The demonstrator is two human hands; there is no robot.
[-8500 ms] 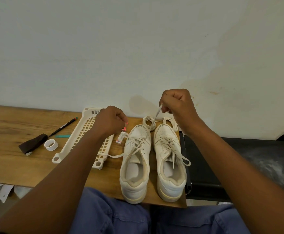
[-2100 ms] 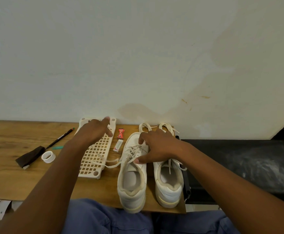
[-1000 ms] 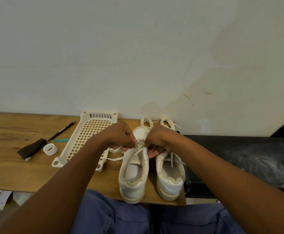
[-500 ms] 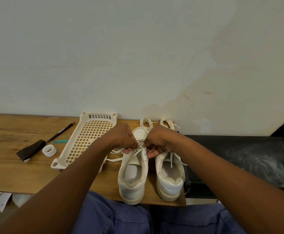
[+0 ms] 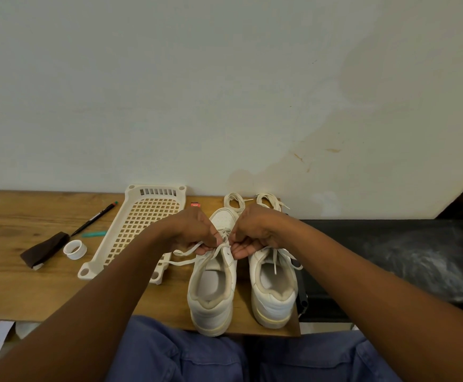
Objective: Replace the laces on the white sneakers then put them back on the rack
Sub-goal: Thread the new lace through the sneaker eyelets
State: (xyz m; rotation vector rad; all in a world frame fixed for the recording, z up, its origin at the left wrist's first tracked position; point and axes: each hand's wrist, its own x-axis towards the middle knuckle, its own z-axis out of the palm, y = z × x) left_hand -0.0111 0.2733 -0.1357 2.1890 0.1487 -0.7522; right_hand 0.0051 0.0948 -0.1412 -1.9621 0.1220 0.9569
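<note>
Pinching the lace [image 5: 186, 252] at the left sneaker's [image 5: 213, 282] top eyelets, your left hand [image 5: 194, 232] and right hand [image 5: 255, 232] hold it taut, probably to unthread it.

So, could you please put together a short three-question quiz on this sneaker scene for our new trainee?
1. True or false: both hands work at the laces of the left sneaker.
2. What lies on the table between the brown cloth and the white rack? A) scissors B) a roll of white tape C) a mug
3. Fill in: two coiled spare laces lie beyond the sneakers' ____.

Key:
1. True: the left hand and right hand both pinch lace over it; the right sneaker is untouched.
2. B, the roll of white tape.
3. Toes.
</note>
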